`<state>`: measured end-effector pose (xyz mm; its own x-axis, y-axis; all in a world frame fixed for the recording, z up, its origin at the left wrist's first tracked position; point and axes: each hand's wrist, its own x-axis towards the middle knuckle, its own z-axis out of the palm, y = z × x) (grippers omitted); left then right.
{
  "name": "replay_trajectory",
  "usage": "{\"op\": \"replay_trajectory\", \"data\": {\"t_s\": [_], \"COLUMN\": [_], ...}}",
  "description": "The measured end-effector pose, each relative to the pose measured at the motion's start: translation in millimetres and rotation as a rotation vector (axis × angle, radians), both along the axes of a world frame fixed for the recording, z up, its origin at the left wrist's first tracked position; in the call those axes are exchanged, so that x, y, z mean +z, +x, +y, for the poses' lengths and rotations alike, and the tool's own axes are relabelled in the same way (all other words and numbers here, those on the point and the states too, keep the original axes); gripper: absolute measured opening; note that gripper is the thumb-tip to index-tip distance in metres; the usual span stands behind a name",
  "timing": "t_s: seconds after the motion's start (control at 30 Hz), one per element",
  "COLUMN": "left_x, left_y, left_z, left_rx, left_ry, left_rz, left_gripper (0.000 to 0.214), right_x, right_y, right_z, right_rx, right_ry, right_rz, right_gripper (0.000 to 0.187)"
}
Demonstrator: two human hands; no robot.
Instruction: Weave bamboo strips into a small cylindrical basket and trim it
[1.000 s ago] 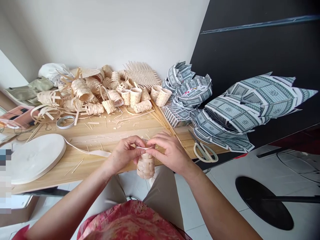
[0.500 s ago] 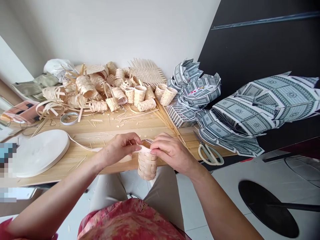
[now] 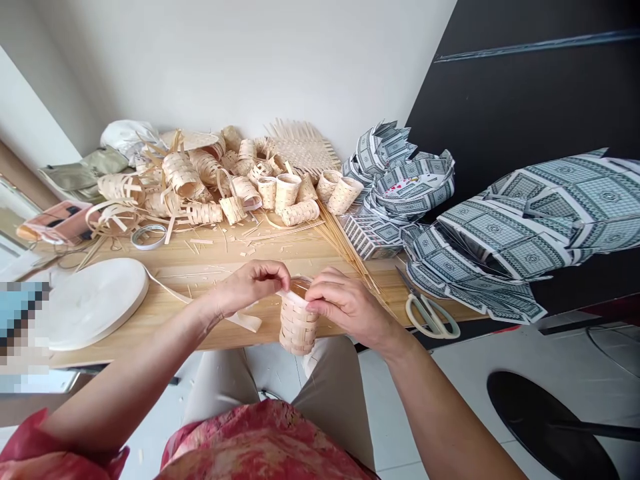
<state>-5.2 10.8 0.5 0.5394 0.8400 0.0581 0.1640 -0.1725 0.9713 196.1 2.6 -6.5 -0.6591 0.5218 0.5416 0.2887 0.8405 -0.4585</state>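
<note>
Presently: small woven pale-bamboo basket (image 3: pixel 297 327) held at wooden counter's (image 3: pixel 210 267) front edge. Left hand (image 3: pixel 250 288) and right hand (image 3: pixel 345 305) fingers pinch white tape strip (image 3: pixel 293 298) onto its rim; banding step, probably needing even tension.

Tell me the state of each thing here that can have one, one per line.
Small woven bamboo basket: upright, held in both hands.
White tape strip: pressed along the basket rim.
Left hand: shut on the strip.
Right hand: shut on the basket rim.
Large white tape roll: lying flat, loose end trailing.
Cream-handled scissors: lying flat, blades shut.
</note>
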Motion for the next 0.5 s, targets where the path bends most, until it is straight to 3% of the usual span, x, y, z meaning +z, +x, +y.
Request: {"op": "replay_trajectory", "data": {"t_s": [0.17,0.5], "left_x": [-5.5,-9.7], "left_y": [5.3,6.3], "left_z": [0.9,1.1], "left_rx": [0.036,0.020], "left_ry": [-0.103,-0.075], "left_rz": [-0.070,-0.096], "left_gripper": [0.013,0.011], "right_x": [-3.0,-5.3], "right_y": [1.6,2.2], "right_z": [0.1,-3.5], "right_rx": [-0.010,-0.033], "right_ry": [0.000,0.037], "right_rz": [0.024,0.031], "right_gripper": [0.020,0.018]}}
